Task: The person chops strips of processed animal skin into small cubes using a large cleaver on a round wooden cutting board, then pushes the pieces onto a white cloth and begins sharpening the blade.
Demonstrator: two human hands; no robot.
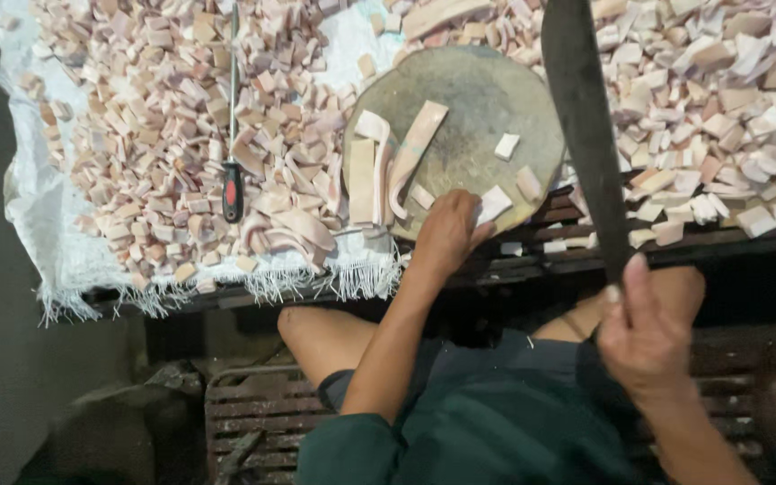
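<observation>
My left hand rests at the near edge of a round wooden chopping block, fingers closed around a small pale cut piece. Several long pinkish-white strips lie on the block's left side, with a few small cut squares to the right. My right hand grips the handle of a long dark blade, which is raised and points away over the block's right edge.
Heaps of small pale cut pieces cover a white woven sheet left of the block and more lie to the right. A red-and-black handled tool lies among them. My knees and dark green shorts are below.
</observation>
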